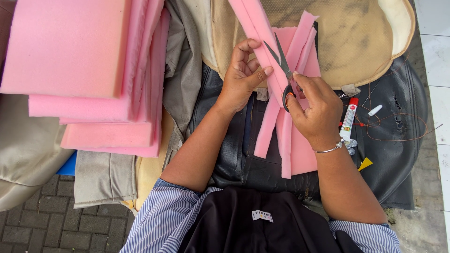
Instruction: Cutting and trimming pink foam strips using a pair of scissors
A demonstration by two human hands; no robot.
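so the pink foam strip [262,42] is up in the middle of the view, held over a black vinyl seat cover [398,140], and the scissors [283,70] are partway into it with the blades apart. the left hand [241,77] has its fingers [243,49] curled around the strip's left edge with the thumb pressed on top, so it's pinched shut on the foam right next to the cut line. the right hand [318,110] has its fingers closed through the scissor loops, wrapped tight on the handles. going by looks, this stuff is super light and squishy, bends under its own weight, and you can see the loose cut strips [281,136] flopping down below the hands. i'd say it isn't slippery at all, kind of grabby, but it tears easily if you yank it, and it squashes flat if you pinch hard, which would throw the cut off. best grip looks like exactly where the left hand is: close beside the blades, light pinch, keeping it taut. off to the left there's a stack of pink foam sheets [79,70], and to the right a small glue tube [348,121] with a white cap [375,110] lying just beside it, plus some thin red thread [403,122] looped over the cover.
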